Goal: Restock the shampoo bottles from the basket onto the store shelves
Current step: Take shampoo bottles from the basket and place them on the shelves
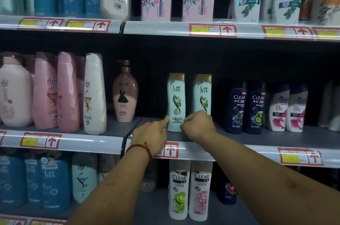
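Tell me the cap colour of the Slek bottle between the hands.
Gold cap on the mint-green bottle, head view.

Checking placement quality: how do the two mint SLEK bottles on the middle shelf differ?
The left SLEK bottle stands nearer the front of the middle shelf; the right SLEK bottle sits further back. The left hand and right hand flank the left SLEK bottle's base and its label shows whole; the right hand hides the right SLEK bottle's base. Both are upright, mint-bodied, gold-capped and face forward.
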Tool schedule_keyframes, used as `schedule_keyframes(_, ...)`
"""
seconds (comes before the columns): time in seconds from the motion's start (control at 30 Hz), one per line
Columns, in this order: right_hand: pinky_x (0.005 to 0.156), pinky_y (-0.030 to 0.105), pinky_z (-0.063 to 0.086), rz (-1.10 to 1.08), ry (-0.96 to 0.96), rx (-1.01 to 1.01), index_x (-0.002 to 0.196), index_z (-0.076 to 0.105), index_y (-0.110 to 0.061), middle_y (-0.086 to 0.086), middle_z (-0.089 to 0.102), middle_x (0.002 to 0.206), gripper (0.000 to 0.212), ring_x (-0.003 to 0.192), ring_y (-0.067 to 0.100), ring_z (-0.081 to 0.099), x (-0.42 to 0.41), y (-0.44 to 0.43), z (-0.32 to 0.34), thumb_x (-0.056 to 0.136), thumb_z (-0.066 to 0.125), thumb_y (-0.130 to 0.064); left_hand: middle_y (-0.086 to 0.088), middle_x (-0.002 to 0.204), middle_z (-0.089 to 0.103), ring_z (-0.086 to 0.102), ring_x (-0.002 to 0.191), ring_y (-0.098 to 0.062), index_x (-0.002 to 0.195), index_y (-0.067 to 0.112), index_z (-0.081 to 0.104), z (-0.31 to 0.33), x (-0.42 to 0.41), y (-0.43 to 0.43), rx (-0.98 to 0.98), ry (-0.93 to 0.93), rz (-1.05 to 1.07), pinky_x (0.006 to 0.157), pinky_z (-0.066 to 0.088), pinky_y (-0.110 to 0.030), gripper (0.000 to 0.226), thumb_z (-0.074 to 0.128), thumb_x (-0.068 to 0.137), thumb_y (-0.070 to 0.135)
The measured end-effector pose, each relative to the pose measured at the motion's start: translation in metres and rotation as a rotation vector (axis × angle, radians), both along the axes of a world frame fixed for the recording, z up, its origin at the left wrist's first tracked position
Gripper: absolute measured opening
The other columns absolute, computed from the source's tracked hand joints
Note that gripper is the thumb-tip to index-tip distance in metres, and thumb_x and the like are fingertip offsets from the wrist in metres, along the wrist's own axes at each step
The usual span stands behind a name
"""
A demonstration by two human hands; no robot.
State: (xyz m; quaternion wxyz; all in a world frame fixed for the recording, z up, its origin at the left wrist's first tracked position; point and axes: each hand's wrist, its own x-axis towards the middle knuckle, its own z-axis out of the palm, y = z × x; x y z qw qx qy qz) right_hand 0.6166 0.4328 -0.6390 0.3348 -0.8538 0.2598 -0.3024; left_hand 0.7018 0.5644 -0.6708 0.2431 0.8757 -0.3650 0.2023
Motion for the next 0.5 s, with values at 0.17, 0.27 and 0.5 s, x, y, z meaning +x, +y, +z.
schedule_keyframes(0.17,0.069,0.031,0.06,0.007,-0.005,0.007,0.078,0.069,-0.004,0.011,0.073,0.094,0.008,0.087,0.025,0.069,0.0011,-0.0011,-0.0006,0.08,0.064,-0.01,0.003,0.123,0.066,0.061,0.106,-0.02,0.148,0.047,0.035,-0.0003,0.0006,0.0007,0.003,-0.005,-0.007,0.085,0.048,-0.032,0.045,0.031,0.104,0.035)
schedule_keyframes(0.27,0.068,0.03,0.06,0.015,0.011,0.013,0.082,0.068,-0.003,0.01,0.072,0.097,0.009,0.089,0.025,0.069,-0.0002,-0.0002,0.0008,0.081,0.064,-0.01,0.004,0.125,0.066,0.061,0.107,-0.02,0.148,0.048,0.034,0.0011,0.0002,-0.0003,0.016,-0.001,0.002,0.086,0.048,-0.032,0.046,0.03,0.104,0.035)
schedule_keyframes(0.5,0.077,0.033,0.061,0.061,0.021,0.029,0.097,0.072,-0.003,0.01,0.072,0.106,0.016,0.096,0.024,0.069,-0.0056,0.0012,0.0019,0.084,0.065,-0.011,0.012,0.129,0.064,0.059,0.114,-0.016,0.142,0.044,0.041,-0.0026,0.0022,-0.0024,0.002,-0.003,0.005,0.092,0.048,-0.032,0.043,0.03,0.102,0.033)
